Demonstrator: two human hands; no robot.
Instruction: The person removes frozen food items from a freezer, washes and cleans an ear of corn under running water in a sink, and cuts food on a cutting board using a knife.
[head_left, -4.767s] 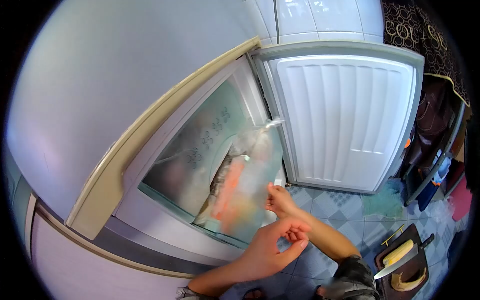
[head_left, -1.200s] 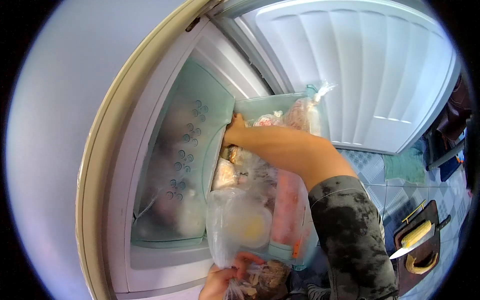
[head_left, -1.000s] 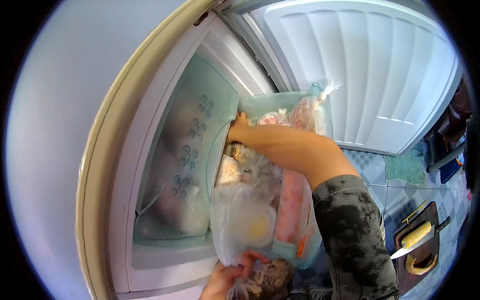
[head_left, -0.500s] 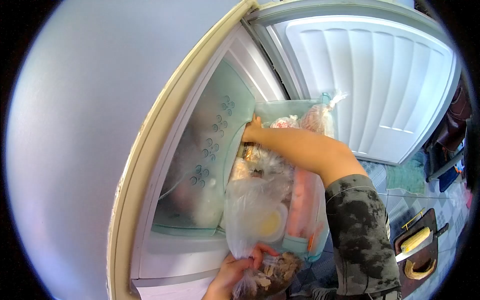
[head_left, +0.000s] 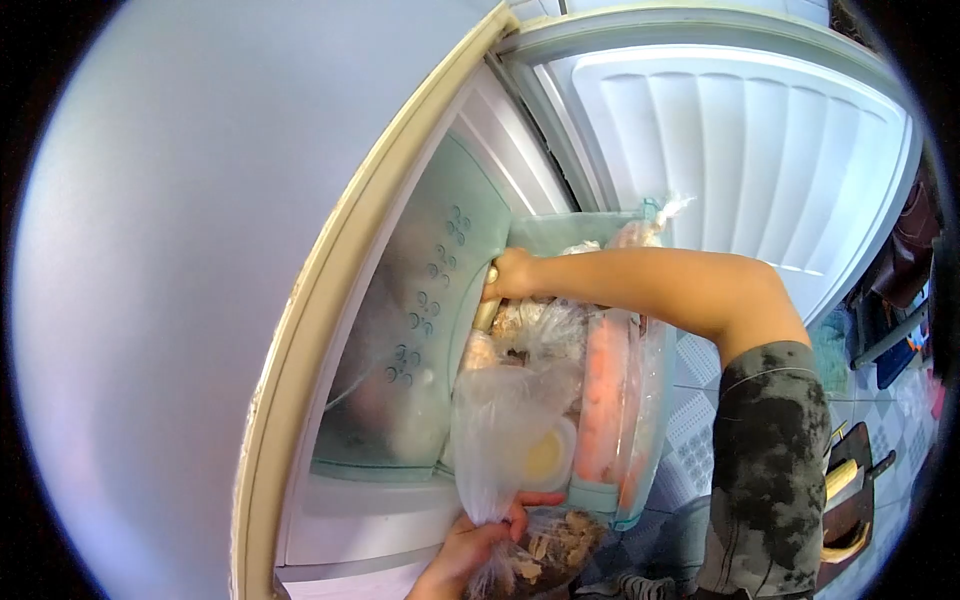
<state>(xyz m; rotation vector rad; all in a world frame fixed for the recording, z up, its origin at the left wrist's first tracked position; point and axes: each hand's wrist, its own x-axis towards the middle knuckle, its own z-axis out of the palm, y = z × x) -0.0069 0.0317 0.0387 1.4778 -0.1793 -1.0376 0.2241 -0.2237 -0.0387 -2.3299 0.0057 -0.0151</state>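
My right hand (head_left: 512,274) is in the back of the pulled-out freezer drawer (head_left: 560,232), its fingers closed round a pale, elongated item (head_left: 486,308) beside the clear greenish front panel. What the item is, I cannot make out. At the drawer's near end, my left hand (head_left: 485,540) grips the gathered neck of a clear plastic bag (head_left: 490,430). Brownish chunks (head_left: 555,550) in clear plastic lie beside its fingers. A round white container with a yellow middle (head_left: 545,455) and a long orange-pink package (head_left: 602,400) fill the drawer's near part.
The open freezer door (head_left: 740,150) stands at the upper right. A second frosted drawer (head_left: 400,380) sits inside the compartment. On the tiled floor at the lower right is a dark cutting board (head_left: 855,500) with corn (head_left: 840,478) and a knife (head_left: 880,465).
My right forearm has swung up and its elbow has moved right. The pale item now shows in my right hand's closed fingers. My left hand still grips the bag.
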